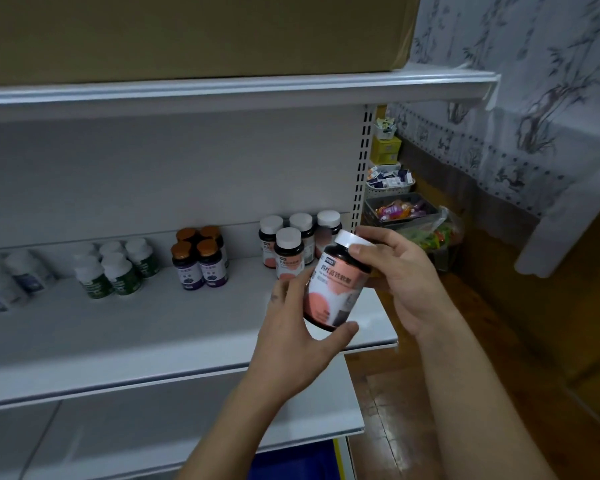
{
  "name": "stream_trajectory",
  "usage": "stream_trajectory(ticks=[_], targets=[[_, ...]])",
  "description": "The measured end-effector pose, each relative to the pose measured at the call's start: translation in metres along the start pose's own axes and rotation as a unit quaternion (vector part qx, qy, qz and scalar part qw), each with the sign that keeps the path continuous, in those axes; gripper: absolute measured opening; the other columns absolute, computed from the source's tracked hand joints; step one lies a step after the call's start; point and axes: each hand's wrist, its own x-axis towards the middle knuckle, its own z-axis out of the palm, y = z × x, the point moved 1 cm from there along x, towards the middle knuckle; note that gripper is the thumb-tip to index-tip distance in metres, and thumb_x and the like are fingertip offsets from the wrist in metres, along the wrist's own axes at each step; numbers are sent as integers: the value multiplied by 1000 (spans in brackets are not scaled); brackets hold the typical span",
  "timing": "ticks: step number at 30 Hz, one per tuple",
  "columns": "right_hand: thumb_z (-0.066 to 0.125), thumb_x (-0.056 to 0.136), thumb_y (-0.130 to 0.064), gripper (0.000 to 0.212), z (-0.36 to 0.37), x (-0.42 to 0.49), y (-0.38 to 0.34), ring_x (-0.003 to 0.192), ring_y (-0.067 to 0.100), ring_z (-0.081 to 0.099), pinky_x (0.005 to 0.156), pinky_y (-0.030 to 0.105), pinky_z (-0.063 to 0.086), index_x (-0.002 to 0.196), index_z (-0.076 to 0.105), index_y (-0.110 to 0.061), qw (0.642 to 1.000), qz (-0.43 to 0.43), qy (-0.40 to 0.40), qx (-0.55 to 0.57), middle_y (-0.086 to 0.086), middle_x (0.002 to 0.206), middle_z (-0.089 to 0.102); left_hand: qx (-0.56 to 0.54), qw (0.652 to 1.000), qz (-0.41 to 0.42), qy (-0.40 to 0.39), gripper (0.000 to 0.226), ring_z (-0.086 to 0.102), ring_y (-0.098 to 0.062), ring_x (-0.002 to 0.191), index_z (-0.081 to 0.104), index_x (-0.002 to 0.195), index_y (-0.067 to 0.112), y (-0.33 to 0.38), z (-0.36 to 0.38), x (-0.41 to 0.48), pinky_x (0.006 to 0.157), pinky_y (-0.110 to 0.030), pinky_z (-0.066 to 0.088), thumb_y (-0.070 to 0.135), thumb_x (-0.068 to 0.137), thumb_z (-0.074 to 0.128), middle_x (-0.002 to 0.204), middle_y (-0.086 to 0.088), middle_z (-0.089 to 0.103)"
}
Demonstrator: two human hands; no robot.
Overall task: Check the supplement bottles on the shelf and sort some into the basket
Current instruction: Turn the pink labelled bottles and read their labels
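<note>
A dark bottle with a pink label and white cap (336, 282) is held tilted in front of the white shelf (153, 334). My left hand (298, 341) grips its lower end, thumb under the base. My right hand (395, 278) holds its cap end from the right. Behind it stand several matching pink-label bottles (288, 251). Further left stand several purple-label bottles with brown caps (198, 261), green-label white bottles (118, 268) and blurred white bottles (18, 278). No basket for sorting is clearly in view.
A large cardboard box (187, 32) sits on the upper shelf (222, 88). Right of the shelf upright, small baskets of packets (395, 209) are stacked beside a curtain (534, 116). A blue object (291, 459) shows below the lower shelf. Wooden floor lies to the right.
</note>
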Motion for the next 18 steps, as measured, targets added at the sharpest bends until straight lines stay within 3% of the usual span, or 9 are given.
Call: stream_trajectory(ticks=[5,8,10,14,18], targets=[[73,81,-24,35,7,-2,1,99,19,67,83,38,56,114,62,-20,1000,-10,9,-1,3,106,71,11,1000,-9,20,81,46,2,109,29,138,44,1,-3,-2,84,-12,47,49,73,77,118,19,34],[74,71,-39,48,11,-2,3,99,21,67,78,35,52,112,66,-16,1000,-15,-8,4,4,102,73,-19,999,-12,23,74,45,10,105,29,134,46,-1,-4,-5,76,-7,44,44,76,76,115,23,43],[70,68,-45,55,11,-2,4,100,22,67,77,33,50,114,68,-15,999,-14,-28,6,4,102,73,-40,999,-16,21,70,51,4,101,29,136,45,-2,-5,-8,74,-10,44,44,81,71,114,19,51],[64,78,-39,49,7,-1,8,107,19,65,81,32,50,121,66,-15,997,-4,-74,18,4,111,72,-70,997,-25,22,59,59,-5,96,27,137,49,-3,-2,-12,68,-13,47,54,86,58,112,16,57],[66,77,-32,50,7,1,17,107,21,66,86,35,53,125,60,-20,994,21,-69,79,7,114,70,-96,995,-38,7,53,61,-7,96,30,136,47,-1,-2,-13,64,-12,45,57,86,45,117,19,55]])
